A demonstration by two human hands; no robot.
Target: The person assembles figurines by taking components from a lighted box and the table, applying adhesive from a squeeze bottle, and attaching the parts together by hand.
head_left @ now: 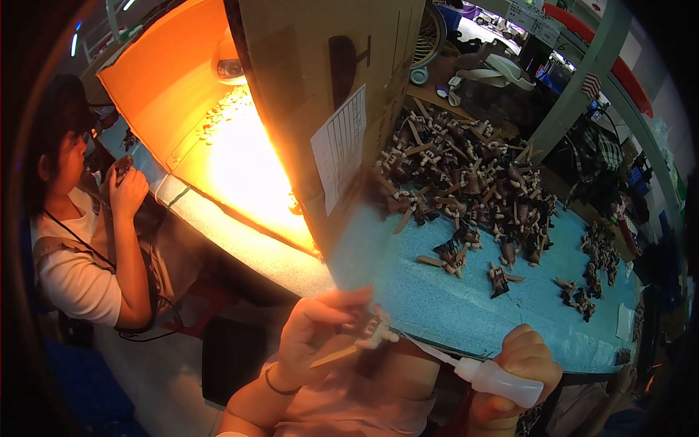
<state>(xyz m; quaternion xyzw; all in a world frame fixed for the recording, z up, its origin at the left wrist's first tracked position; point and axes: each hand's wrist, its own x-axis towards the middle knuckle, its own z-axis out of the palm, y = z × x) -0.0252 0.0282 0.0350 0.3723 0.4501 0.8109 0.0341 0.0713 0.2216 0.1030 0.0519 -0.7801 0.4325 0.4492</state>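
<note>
My left hand (312, 331) pinches a small cream-coloured figure part (376, 331) between thumb and fingers, above my lap. A flat tan, blade-like strip (335, 357) sticks out from the part toward the lower left. My right hand (530, 357) wraps round a white squeeze bottle (502, 382) lying on its side. The bottle's thin nozzle (429, 350) points left, its tip close to the figure part; whether they touch I cannot tell. Just past my hands, a few brown-and-cream figures (500, 280) lie on the blue tabletop (437, 309).
A large pile of similar figures (466, 175) covers the back of the table, with a smaller heap (601, 255) at the right. A tall cardboard panel (306, 65) separates off a brightly lit box (156, 80) with a lamp (229, 67). At the left sits another person (87, 240).
</note>
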